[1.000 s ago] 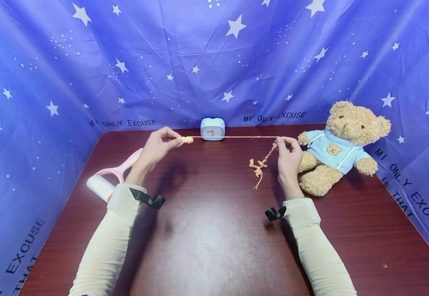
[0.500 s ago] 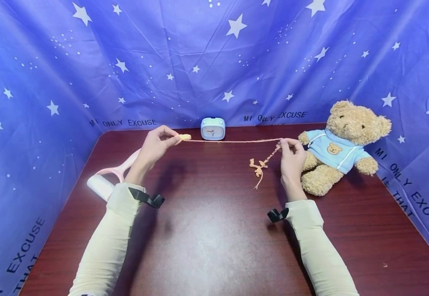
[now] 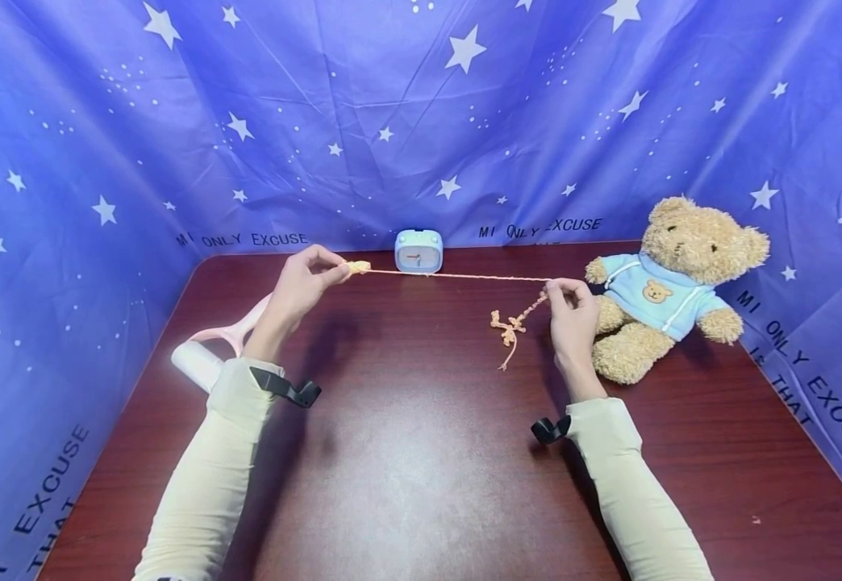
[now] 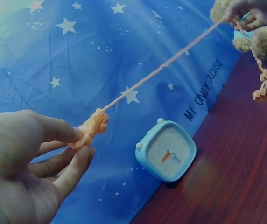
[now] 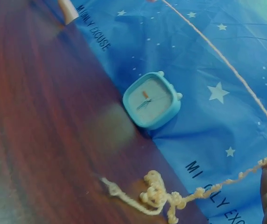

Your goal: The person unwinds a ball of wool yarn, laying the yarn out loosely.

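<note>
A small wound bundle of peach-orange yarn [image 4: 96, 125] is pinched between the thumb and fingers of my left hand [image 3: 302, 284]. From it a single yarn strand [image 3: 464, 276] runs straight across to my right hand [image 3: 573, 324], whose thumb and fingertips pinch its other end. Below the right fingers hangs a knotted, braided-looking tail [image 5: 155, 192] with several small loops and a loose frayed end. Both hands are raised over the far half of the table. In the right wrist view only part of the right hand shows at the edge.
A light blue alarm clock [image 3: 418, 252] stands at the table's back edge, behind the strand. At right sits a teddy bear [image 3: 653, 294] in a blue hoodie, close to my right hand. A pink-handled lint roller [image 3: 199, 367] lies at left, partly behind my left arm.
My left hand has shifted slightly left and up, my right hand slightly right and down. The strand sagged a little half a second ago and is straight now, slanting down to the right.
</note>
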A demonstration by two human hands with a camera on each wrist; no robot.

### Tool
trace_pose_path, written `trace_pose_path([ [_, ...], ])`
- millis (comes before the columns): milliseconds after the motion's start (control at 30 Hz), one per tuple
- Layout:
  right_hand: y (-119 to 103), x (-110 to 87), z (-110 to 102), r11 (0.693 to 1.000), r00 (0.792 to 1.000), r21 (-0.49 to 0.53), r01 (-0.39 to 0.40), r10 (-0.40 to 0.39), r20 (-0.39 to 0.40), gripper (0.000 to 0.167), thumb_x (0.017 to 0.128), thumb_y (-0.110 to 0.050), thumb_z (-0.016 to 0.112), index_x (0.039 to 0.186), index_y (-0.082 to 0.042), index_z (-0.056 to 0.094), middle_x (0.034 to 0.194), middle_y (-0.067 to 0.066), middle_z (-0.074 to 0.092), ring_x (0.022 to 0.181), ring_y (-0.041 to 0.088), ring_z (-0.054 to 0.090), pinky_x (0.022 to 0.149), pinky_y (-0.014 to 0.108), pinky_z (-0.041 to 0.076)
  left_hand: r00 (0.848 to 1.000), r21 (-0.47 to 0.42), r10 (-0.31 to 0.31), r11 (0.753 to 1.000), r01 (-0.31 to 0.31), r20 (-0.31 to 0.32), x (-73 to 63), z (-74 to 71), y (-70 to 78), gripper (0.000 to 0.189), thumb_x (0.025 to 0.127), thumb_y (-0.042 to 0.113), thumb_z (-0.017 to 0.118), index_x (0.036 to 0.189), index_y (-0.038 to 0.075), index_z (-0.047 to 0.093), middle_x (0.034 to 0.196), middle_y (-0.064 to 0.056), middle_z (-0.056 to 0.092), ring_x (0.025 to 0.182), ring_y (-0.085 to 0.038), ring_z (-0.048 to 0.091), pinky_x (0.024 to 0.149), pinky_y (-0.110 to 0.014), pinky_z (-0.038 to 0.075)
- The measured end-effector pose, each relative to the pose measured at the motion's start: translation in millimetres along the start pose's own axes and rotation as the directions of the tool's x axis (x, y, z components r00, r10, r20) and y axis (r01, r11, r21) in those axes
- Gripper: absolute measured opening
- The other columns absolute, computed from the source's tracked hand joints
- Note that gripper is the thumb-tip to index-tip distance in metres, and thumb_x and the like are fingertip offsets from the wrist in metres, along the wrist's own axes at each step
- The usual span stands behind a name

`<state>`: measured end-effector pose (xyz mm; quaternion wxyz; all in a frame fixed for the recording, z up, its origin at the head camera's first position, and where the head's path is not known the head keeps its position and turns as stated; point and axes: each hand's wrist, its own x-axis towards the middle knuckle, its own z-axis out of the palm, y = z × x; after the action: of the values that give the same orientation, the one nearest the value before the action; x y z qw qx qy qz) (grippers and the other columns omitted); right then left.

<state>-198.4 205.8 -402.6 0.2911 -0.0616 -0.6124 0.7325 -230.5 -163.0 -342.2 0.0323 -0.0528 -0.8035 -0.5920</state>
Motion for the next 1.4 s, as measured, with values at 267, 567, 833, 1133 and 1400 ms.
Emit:
trace_pose_path([
  [267,15,-5.8,-4,0.966,0.988,-0.257,-0.024,0.062,0.139,0.016,0.09,-0.003,0.063,0.099,0.01,0.062,0.076,-0.009,0.062,0.073,0.004,0.059,0.068,0.012,0.046,0.999,0.006,0.013,1.0,-0.013,0.039,-1.2,3.3,1.7,0.023,0.085,0.014,0.072,0.101,0.0,0.063,0.084,0.005,0.065,0.078,-0.004,0.061,0.071,-0.019,0.047],
  [567,31,-16.6,-6,0.919,0.935,-0.386,-0.082,0.205,0.289,0.02,0.091,-0.007,0.062,0.105,0.008,0.061,0.096,0.017,0.066,0.077,0.004,0.063,0.072,0.015,0.052,0.994,-0.009,0.048,0.999,-0.048,0.095,-2.3,14.3,3.5,0.025,0.085,0.014,0.073,0.101,-0.003,0.063,0.082,0.004,0.065,0.076,-0.006,0.061,0.072,-0.019,0.05],
  [833,1,-29.7,14,0.92,0.931,-0.39,-0.037,0.174,0.321,0.018,0.089,0.0,0.062,0.103,0.011,0.063,0.103,0.03,0.064,0.078,0.006,0.06,0.069,0.008,0.045,0.989,-0.006,0.081,0.997,-0.081,0.126,-1.7,21.2,5.7,0.022,0.085,0.014,0.073,0.099,-0.001,0.064,0.084,0.003,0.066,0.076,-0.006,0.062,0.072,-0.02,0.051],
  [1133,-3,-38.3,54,0.938,0.896,-0.339,0.073,0.087,0.435,0.02,0.09,-0.004,0.064,0.106,0.007,0.064,0.101,0.024,0.067,0.082,0.006,0.06,0.075,0.013,0.048,0.985,-0.012,0.084,0.996,-0.083,0.15,-1.2,25.5,8.2,0.025,0.084,0.014,0.074,0.1,-0.002,0.063,0.087,-0.001,0.066,0.075,-0.006,0.062,0.073,-0.022,0.052],
  [1400,7,-48.7,89,0.95,0.85,-0.3,0.091,0.083,0.521,0.022,0.09,-0.011,0.066,0.108,0.001,0.066,0.098,0.016,0.068,0.082,0.008,0.059,0.077,0.022,0.05,0.986,-0.028,0.056,0.998,-0.052,0.158,-2.2,27.1,12.9,0.023,0.085,0.009,0.072,0.102,-0.005,0.063,0.084,0.0,0.066,0.074,-0.005,0.061,0.071,-0.021,0.05],
])
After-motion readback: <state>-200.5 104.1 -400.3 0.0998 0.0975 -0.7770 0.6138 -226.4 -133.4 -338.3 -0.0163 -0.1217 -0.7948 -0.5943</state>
